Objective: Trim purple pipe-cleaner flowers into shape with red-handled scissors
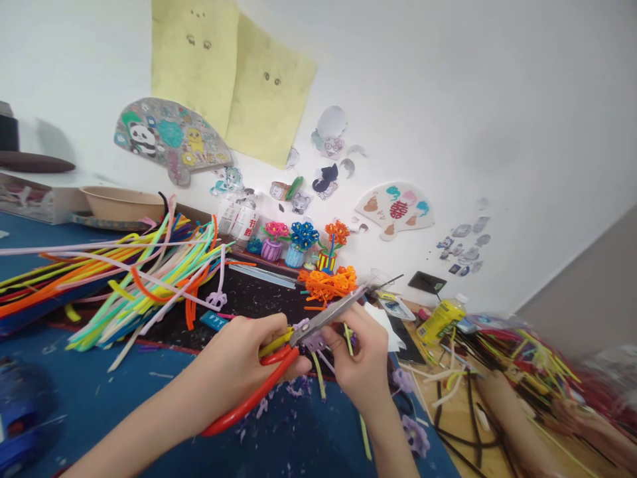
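Note:
My left hand (259, 348) is closed around the red-handled scissors (249, 405), whose metal blades point up and to the right, past my right hand. A yellow piece (276, 343) shows beside the left fingers; I cannot tell whether it belongs to the scissors. My right hand (362, 352) pinches a purple pipe-cleaner flower (314, 342) just below the blades. Pale yellow-green strands (319, 375) hang beneath it. Purple scraps of fuzz (296, 390) lie on the blue table (199, 425) under the hands. Purple flowers (415, 436) rest near the right forearm.
A big heap of coloured pipe cleaners (164, 279) lies at left. Behind stand potted pipe-cleaner flowers (303, 239), plastic bottles (243, 222) and an orange flower pile (331, 282). At right are a yellow bottle (442, 318) and another person's hands (502, 398) among dark pipe cleaners.

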A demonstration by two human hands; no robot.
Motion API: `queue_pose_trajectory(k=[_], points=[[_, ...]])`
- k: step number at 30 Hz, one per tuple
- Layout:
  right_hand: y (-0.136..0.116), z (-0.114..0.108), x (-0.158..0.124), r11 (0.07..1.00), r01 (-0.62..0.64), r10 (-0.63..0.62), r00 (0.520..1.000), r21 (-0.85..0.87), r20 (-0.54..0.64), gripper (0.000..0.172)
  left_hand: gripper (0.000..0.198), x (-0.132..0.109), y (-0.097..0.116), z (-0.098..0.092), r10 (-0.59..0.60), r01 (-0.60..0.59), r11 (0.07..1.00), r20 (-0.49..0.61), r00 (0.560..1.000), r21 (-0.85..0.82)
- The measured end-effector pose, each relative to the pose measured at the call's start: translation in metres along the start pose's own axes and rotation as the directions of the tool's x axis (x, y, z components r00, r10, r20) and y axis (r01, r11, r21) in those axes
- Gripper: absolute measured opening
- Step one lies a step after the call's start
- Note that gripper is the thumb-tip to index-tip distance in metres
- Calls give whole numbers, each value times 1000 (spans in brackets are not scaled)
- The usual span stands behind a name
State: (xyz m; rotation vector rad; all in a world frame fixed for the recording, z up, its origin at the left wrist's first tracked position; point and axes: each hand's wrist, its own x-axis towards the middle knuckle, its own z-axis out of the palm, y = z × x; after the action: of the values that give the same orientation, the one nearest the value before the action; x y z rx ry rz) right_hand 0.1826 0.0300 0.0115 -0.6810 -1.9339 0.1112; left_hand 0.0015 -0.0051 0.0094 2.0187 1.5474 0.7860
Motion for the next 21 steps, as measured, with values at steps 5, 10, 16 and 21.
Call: queue_pose_trajectory(k=[5,10,16,21], points=[[-1,1,1,1000,-3,3,1000,23,17,15,46,0,-3,0,-2,2,1000,3,1000,17],[1,2,0,1000,-19,19,999,12,32,14,46,1,-5,1,5,-5,1000,3,1000,9],[2,0,1,1000,-21,20,999,17,26,17,45,1,-7,0,-4,4,1000,-9,1000,-13],[1,0,2,998,-24,24,1000,58,9,16,43,2,-5,0,-1,0,999,-20,1000,-43]])
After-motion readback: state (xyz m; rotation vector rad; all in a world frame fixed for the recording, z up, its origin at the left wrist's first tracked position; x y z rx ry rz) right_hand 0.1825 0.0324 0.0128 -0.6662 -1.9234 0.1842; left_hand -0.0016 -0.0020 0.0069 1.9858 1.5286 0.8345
